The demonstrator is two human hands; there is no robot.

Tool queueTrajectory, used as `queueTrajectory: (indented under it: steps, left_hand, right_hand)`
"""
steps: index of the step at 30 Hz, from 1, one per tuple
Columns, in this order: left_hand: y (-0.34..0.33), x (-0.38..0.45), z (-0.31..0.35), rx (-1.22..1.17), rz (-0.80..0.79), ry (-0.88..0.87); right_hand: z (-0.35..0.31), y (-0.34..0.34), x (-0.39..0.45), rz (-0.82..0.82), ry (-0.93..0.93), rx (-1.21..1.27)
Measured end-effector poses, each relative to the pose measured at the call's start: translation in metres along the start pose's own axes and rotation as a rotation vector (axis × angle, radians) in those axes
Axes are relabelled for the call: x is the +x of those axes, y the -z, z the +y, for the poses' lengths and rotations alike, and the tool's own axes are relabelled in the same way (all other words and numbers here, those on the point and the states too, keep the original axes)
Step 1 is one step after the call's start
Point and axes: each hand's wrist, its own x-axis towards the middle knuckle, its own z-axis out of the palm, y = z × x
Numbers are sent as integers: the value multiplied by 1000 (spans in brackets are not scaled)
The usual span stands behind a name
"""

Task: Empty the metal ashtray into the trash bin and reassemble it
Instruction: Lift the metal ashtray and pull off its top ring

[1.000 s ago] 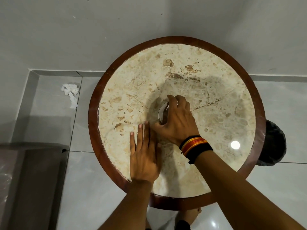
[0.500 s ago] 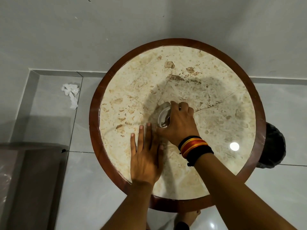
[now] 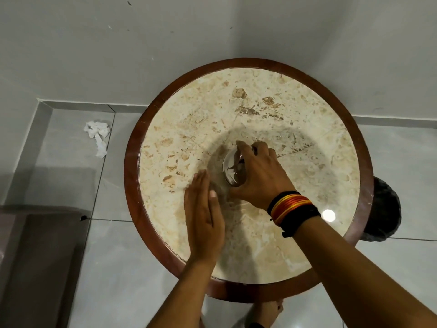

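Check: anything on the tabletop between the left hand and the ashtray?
Nothing: in the head view only bare, shadowed marble of the table lies between the flat left hand and the ashtray, which the right hand grips.

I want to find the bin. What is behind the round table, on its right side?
A dark trash bin stands on the floor beside the round table. Only part of it shows; the table's rim hides the rest, and its contents cannot be seen.

Both hands crowd the ashtray (image 3: 233, 168) mid-table. The rest of the table (image 3: 307, 110) lies bare. The trash bin (image 3: 384, 209) sits half-hidden under its right edge.
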Motion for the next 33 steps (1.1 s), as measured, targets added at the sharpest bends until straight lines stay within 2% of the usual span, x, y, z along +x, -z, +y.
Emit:
queueTrajectory:
  steps: [3,6,7,9,17,33]
  left_hand:
    - [-2,25,43,-477,26,299]
    - [-2,63,75,-976,-288,628]
    - [1,70,79,-1074,-402,735]
    - [2,76,82,-1205,-547,831]
    - [-5,60,63,-1284,-706,884]
    - [-13,46,59,-1344,-662,843]
  right_hand:
    - [-4,14,-10,16,42,-18]
    - [-11,26,-19,26,79,-49]
    - [-12,29,-20,22,84,-63]
    - [-14,34,-23,13,79,-86]
    - [-9,39,-39,-2,58,-50]
    - [-3,37,-48,26,93,15]
